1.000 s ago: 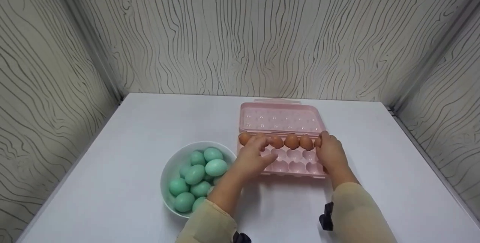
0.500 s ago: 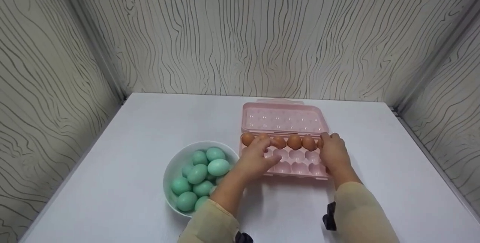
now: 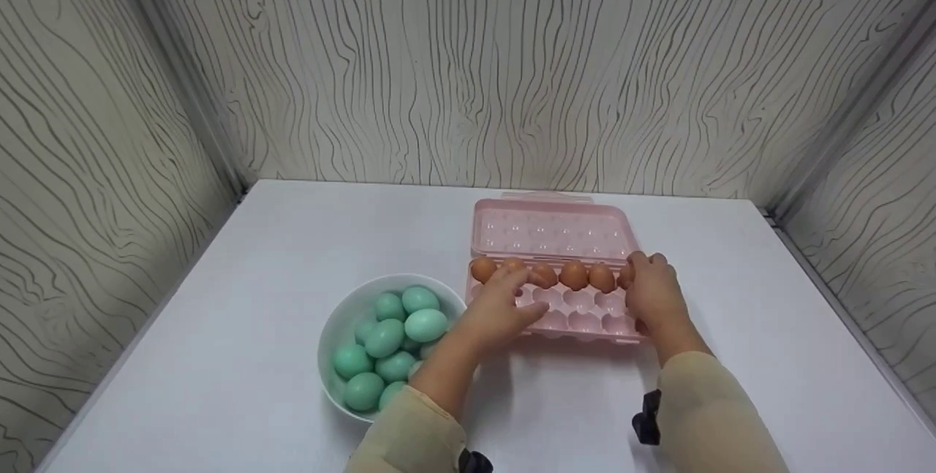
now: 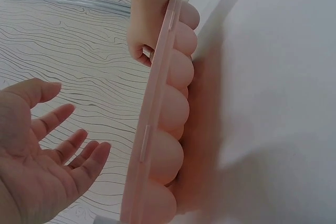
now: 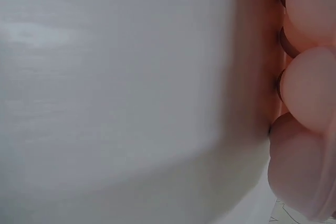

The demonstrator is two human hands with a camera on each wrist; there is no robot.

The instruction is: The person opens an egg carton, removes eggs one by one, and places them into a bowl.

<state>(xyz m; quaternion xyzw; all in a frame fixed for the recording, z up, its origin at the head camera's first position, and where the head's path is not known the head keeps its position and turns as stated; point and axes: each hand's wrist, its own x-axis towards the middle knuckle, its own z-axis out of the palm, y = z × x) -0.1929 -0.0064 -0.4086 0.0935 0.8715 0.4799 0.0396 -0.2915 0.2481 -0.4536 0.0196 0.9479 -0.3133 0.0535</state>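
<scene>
A pink plastic egg carton (image 3: 556, 336) lies with its lid (image 3: 552, 228) folded back. Brown eggs (image 3: 574, 275) fill its rear row; cups in the nearer rows show bare. My right hand (image 3: 654, 294) is at the carton's right end, its curled fingers on the end brown egg (image 3: 626, 275), which they partly cover. In the left wrist view this hand (image 4: 140, 38) bends over the carton's far end. Over the carton's left part hovers my left hand (image 3: 497, 308), fingers loosely spread and holding nothing; its palm (image 4: 37, 166) faces the carton's front side (image 4: 139, 145).
To the left of the carton, partly behind my left forearm, stands a white bowl (image 3: 329, 341) of green eggs (image 3: 384, 338). All rests on a white table (image 3: 219, 327). Patterned panels (image 3: 468, 71) rise behind it and at both sides.
My right hand has shifted slightly away from me, baring more of the end brown egg. The carton's front edge stands slightly higher in view. My left hand keeps its pose.
</scene>
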